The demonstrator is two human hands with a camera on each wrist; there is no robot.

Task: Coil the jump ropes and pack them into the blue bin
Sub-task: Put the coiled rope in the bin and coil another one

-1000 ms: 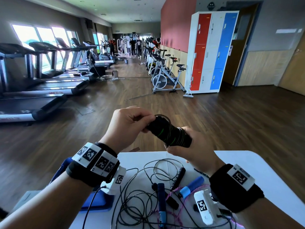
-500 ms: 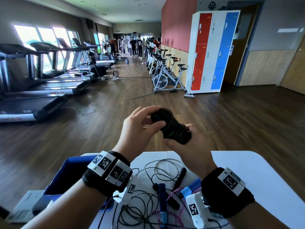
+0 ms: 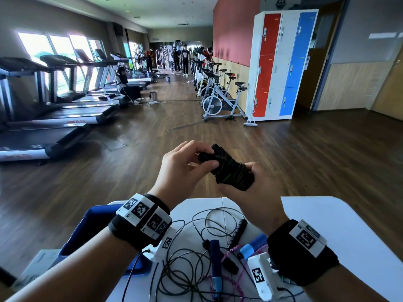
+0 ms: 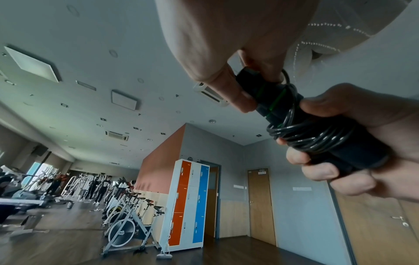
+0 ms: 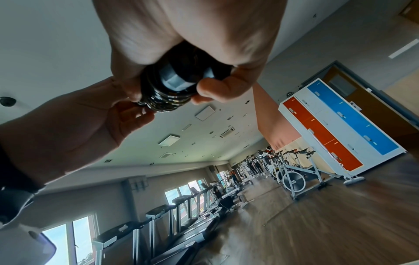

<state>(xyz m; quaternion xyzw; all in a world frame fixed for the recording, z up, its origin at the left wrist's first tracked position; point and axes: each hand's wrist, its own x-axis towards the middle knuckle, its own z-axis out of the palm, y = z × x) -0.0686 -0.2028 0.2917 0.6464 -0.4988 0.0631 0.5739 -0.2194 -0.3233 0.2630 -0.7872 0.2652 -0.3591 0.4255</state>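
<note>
A black jump rope (image 3: 231,171) (image 4: 317,129) (image 5: 167,89) is wound tightly round its own handles into a bundle with thin green stripes. I hold it in the air above the far edge of the white table (image 3: 349,236). My right hand (image 3: 250,190) grips the thick wound end. My left hand (image 3: 192,162) pinches the bare handle tip at the other end. The blue bin (image 3: 87,227) sits at the table's left, partly hidden by my left forearm. Other ropes (image 3: 196,258) lie loose and tangled on the table under my wrists.
The loose pile holds black cords, a blue handle (image 3: 216,258), a light blue handle (image 3: 253,245), a black handle (image 3: 238,232) and a pink-purple braided rope (image 3: 231,253). Wooden floor lies beyond the table, with treadmills (image 3: 43,127) left and bikes and lockers (image 3: 281,64) ahead.
The last strand hanging from the bundle to the table is gone, wound in. My left hand shifted from over the bundle's tip to pinching that tip. The view moved right and shows more of the bin.
</note>
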